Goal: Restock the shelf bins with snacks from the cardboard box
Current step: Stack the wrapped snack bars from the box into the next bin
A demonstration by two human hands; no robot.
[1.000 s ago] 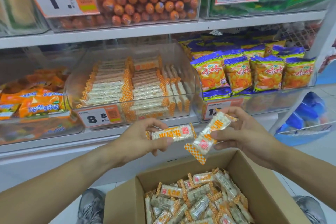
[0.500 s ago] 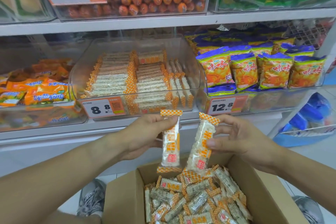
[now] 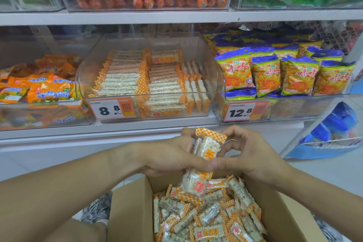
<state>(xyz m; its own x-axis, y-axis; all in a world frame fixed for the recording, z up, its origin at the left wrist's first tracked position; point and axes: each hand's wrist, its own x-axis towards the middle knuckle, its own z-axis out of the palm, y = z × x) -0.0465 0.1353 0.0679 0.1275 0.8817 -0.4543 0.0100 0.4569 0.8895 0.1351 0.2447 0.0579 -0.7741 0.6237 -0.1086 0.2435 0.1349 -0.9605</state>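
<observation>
Before a shop shelf of clear bins, above the open cardboard box (image 3: 133,212), the left hand (image 3: 172,155) and right hand (image 3: 249,155) have their fingers curled round upright snack bars (image 3: 206,149): likely light, crinkly-slippery, brittle, best gripped mid-length.

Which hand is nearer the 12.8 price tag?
Right. The right hand is below the 12.8 price tag; the left hand is farther left, under the 8.8 bin.

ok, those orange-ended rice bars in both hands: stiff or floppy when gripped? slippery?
Probably stiff: the rice bars stand upright between the left hand and right hand without sagging. Glossy wrap suggests some slip. The puffed-grain texture hints they are light and crushable under a hard grip.
</observation>
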